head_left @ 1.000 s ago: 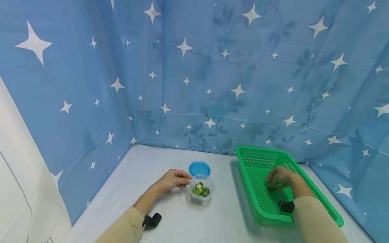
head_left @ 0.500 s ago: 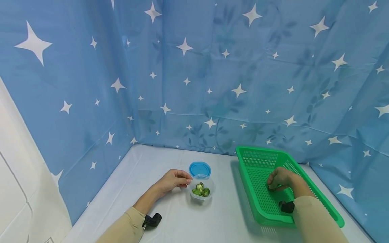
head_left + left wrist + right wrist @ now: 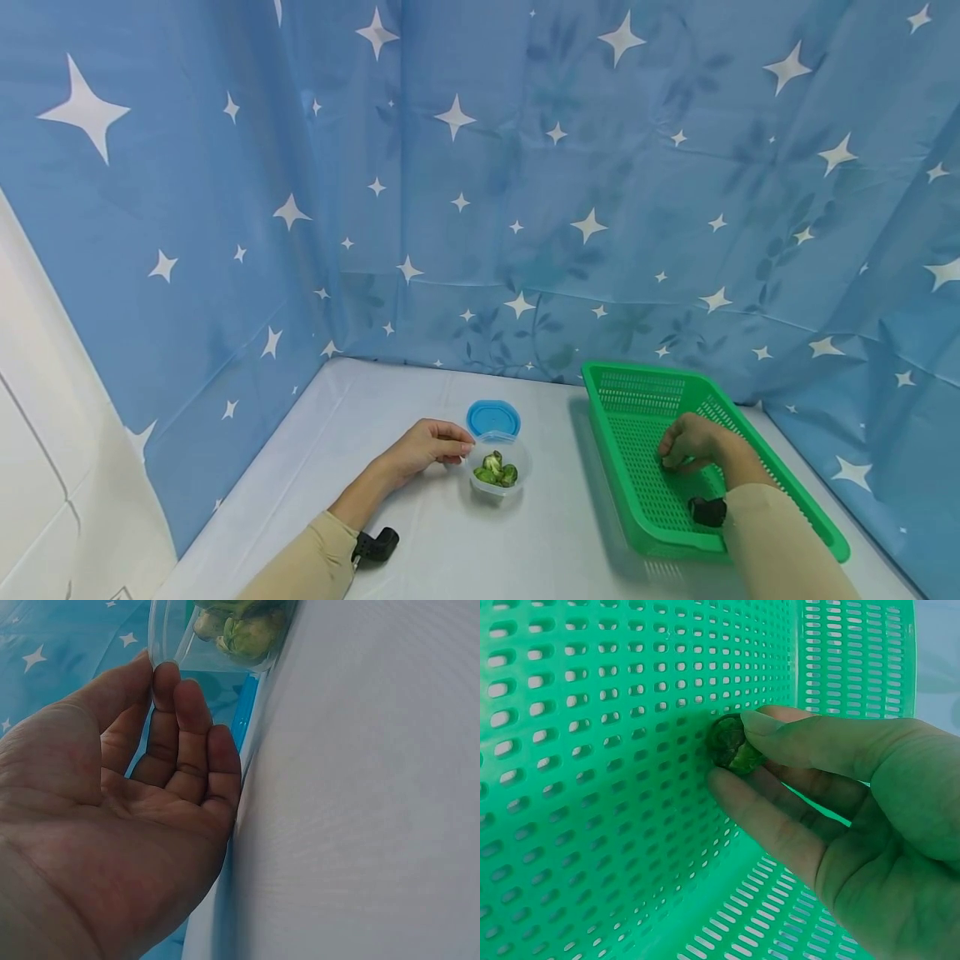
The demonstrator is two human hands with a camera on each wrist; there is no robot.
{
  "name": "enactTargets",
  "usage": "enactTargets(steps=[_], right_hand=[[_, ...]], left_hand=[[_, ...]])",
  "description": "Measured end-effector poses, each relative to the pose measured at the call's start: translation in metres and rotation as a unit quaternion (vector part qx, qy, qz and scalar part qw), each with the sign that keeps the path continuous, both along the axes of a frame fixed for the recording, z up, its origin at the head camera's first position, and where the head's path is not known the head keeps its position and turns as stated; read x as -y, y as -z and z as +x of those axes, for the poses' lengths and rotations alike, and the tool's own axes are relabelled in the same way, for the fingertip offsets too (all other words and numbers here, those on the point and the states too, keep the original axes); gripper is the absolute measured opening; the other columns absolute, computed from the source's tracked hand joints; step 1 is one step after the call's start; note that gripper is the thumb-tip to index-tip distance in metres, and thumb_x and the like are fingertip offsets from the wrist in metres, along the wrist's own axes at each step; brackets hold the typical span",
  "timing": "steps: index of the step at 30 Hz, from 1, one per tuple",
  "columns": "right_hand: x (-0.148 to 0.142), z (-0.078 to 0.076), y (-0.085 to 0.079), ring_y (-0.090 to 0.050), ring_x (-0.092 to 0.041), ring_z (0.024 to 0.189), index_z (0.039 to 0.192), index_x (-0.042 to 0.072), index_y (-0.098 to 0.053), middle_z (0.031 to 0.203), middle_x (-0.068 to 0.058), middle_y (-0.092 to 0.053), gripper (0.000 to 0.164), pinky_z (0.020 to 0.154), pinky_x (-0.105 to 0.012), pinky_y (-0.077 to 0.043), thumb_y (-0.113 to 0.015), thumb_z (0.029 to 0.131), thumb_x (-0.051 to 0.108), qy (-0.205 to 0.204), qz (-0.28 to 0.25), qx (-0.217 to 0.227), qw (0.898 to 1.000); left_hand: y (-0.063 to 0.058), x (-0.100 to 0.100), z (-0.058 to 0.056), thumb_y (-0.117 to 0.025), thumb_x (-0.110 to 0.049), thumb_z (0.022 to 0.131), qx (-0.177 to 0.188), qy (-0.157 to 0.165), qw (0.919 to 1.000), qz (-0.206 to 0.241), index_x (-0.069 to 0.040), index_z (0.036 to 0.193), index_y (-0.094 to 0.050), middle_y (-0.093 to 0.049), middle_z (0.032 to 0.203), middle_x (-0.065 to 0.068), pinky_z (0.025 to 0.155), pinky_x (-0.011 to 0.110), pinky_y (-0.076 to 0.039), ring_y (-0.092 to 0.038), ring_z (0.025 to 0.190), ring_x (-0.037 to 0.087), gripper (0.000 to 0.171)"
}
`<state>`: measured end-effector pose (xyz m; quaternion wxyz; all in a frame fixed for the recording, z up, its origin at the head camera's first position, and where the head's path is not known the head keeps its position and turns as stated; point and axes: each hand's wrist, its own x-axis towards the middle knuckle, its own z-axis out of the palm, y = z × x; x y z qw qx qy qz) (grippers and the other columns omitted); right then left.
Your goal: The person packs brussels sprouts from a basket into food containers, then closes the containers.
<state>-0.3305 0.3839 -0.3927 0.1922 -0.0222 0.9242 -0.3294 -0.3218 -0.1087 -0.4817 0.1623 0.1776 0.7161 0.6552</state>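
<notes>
My left hand [image 3: 426, 448] pinches the rim of a small clear plastic container [image 3: 517, 454] between thumb and fingertips. Several green Brussels sprouts [image 3: 495, 471] lie inside it; the left wrist view shows a few of these sprouts [image 3: 251, 636] through the container's wall. Down in a green perforated basket [image 3: 615, 467], my right hand [image 3: 696, 442] holds a single Brussels sprout [image 3: 735, 744] between thumb and fingers, close to the basket floor. From the head view that sprout is mostly hidden by the hand.
Just behind the container lies a round-cornered blue lid [image 3: 492, 417] on the white table [image 3: 420, 550]. The basket's raised walls surround the right hand. A blue star-patterned curtain [image 3: 495, 208] borders the table at the back and sides.
My right fingers have drawn in around the sprout in the basket, which shows less than before. The left hand and the container stay where they were.
</notes>
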Motion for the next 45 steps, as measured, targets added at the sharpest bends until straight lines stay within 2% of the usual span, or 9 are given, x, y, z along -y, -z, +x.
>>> enactTargets(steps=[6, 15, 21, 28, 35, 45], right_hand=[[0.0, -0.004, -0.001, -0.072, -0.032, 0.095, 0.103, -0.013, -0.071, 0.104, -0.022, -0.071, 0.014, 0.082, -0.05, -0.063, -0.069, 0.09, -0.01, -0.004, -0.007, -0.03, 1.0], [0.005, -0.01, -0.009, -0.073, -0.041, 0.096, 0.117, -0.021, -0.066, 0.116, -0.038, -0.067, 0.027, 0.082, -0.051, -0.062, -0.067, 0.094, -0.005, -0.03, -0.019, -0.127, 0.991], [0.01, -0.01, -0.013, -0.073, -0.041, 0.101, 0.122, -0.019, -0.065, 0.122, -0.038, -0.066, 0.031, 0.085, -0.052, -0.062, -0.065, 0.097, 0.0, -0.025, -0.023, -0.156, 0.987], [0.021, -0.012, -0.02, -0.071, -0.042, 0.104, 0.126, -0.016, -0.064, 0.12, -0.035, -0.067, 0.032, 0.088, -0.052, -0.061, -0.063, 0.101, 0.004, -0.017, -0.04, -0.191, 0.981], [0.044, -0.014, -0.035, -0.069, -0.039, 0.104, 0.125, -0.007, -0.069, 0.118, -0.026, -0.071, 0.029, 0.08, -0.047, -0.059, -0.065, 0.102, 0.011, -0.019, -0.004, -0.254, 0.967], [0.088, -0.012, -0.07, -0.065, -0.041, 0.114, 0.119, 0.004, -0.075, 0.12, -0.02, -0.073, 0.021, 0.086, -0.054, -0.056, -0.067, 0.102, 0.013, -0.048, -0.008, -0.34, 0.939]], left_hand=[[-0.001, 0.0, 0.001, -0.076, -0.021, 0.097, 0.002, -0.001, 1.0, 0.004, 0.006, 0.118, -0.073, -0.078, 0.102, 0.007, 0.078, 0.03, -0.057, -0.07, 0.083, 0.012, 0.034], [-0.001, 0.0, 0.001, -0.075, -0.021, 0.097, 0.005, -0.004, 1.0, 0.002, 0.006, 0.118, -0.072, -0.077, 0.105, 0.012, 0.079, 0.031, -0.057, -0.07, 0.084, 0.012, 0.035], [-0.002, 0.0, 0.002, -0.076, -0.021, 0.096, 0.006, -0.01, 0.9999, -0.001, 0.007, 0.117, -0.072, -0.077, 0.102, 0.008, 0.078, 0.031, -0.056, -0.069, 0.083, 0.013, 0.035], [-0.001, 0.0, 0.001, -0.075, -0.021, 0.097, 0.006, -0.006, 1.0, 0.002, 0.006, 0.118, -0.073, -0.077, 0.099, 0.002, 0.079, 0.03, -0.056, -0.07, 0.084, 0.012, 0.034], [0.0, 0.001, 0.001, -0.076, -0.022, 0.097, 0.008, -0.003, 1.0, 0.004, 0.002, 0.116, -0.075, -0.077, 0.098, -0.002, 0.08, 0.032, -0.057, -0.07, 0.085, 0.012, 0.031], [0.0, 0.001, 0.0, -0.076, -0.023, 0.096, 0.009, -0.003, 1.0, 0.001, 0.002, 0.116, -0.075, -0.077, 0.099, 0.0, 0.079, 0.032, -0.056, -0.07, 0.085, 0.012, 0.032]])
